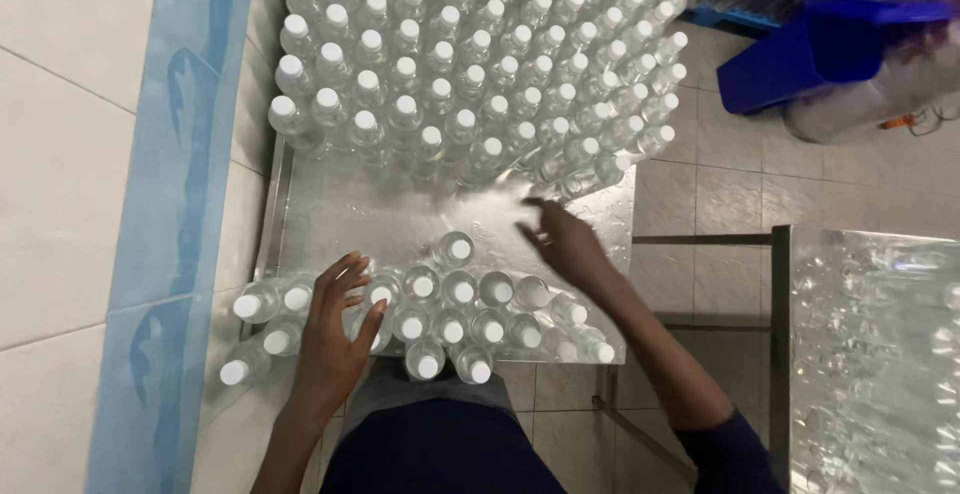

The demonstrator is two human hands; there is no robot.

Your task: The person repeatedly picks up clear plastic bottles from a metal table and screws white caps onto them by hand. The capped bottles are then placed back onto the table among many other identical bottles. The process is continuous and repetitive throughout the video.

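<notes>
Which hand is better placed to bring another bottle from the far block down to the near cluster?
Probably the right hand: it reaches with open fingers just short of the far block of bottles. The left hand rests on the near cluster of bottles, farther back.

The bottles point(470, 84) are clear plastic with white caps point(368, 40), standing on a shiny silver metal table point(330, 219). A pale blue tile band point(180, 154) with a darker blue wave motif runs down the cream wall beside the table's left edge. Past its far right corner sits a deep blue crate point(800, 54); the floor tiles point(720, 194) are mottled beige.
</notes>
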